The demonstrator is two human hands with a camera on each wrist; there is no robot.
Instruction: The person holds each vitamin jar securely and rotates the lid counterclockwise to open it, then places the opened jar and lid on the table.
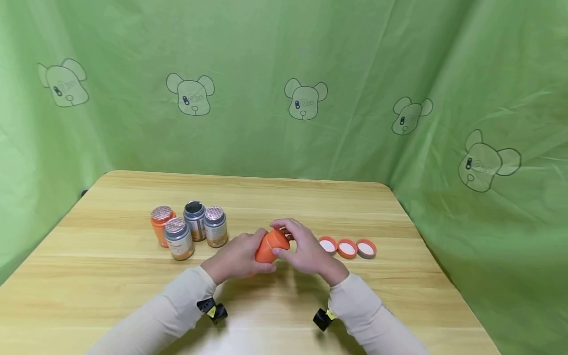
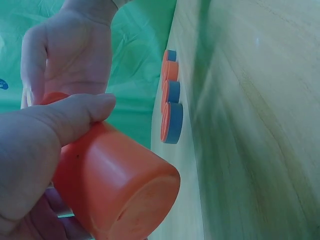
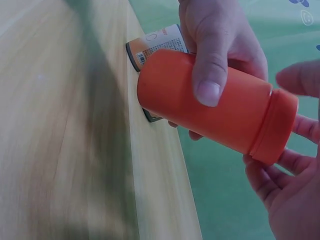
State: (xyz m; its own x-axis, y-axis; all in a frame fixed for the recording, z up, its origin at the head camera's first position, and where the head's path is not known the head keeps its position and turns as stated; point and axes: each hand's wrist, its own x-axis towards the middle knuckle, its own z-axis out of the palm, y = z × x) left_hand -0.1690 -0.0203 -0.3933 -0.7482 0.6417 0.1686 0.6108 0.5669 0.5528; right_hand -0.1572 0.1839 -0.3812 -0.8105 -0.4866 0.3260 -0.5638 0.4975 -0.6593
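Note:
An orange plastic jar (image 1: 265, 252) lies tilted in my left hand (image 1: 241, 254), its lidded end toward the right. The thumb presses along the jar's side and the fingers wrap beneath it. My right hand (image 1: 306, 249) curls its fingers round the orange lid (image 3: 277, 127), which sits on the jar with a thin seam below its rim. In the right wrist view, fingertips touch the lid's lower edge while the thumb stands just off its top. The jar's bare base (image 2: 150, 205) faces the left wrist camera.
Left on the wooden table (image 1: 133, 296) stand an orange jar (image 1: 160, 231) and grey jars (image 1: 179, 244) with foil-sealed mouths. One grey jar (image 1: 194, 224) has a dark open mouth. Several removed lids (image 1: 347, 249) lie in a row at right. A green curtain (image 1: 248, 148) hangs behind.

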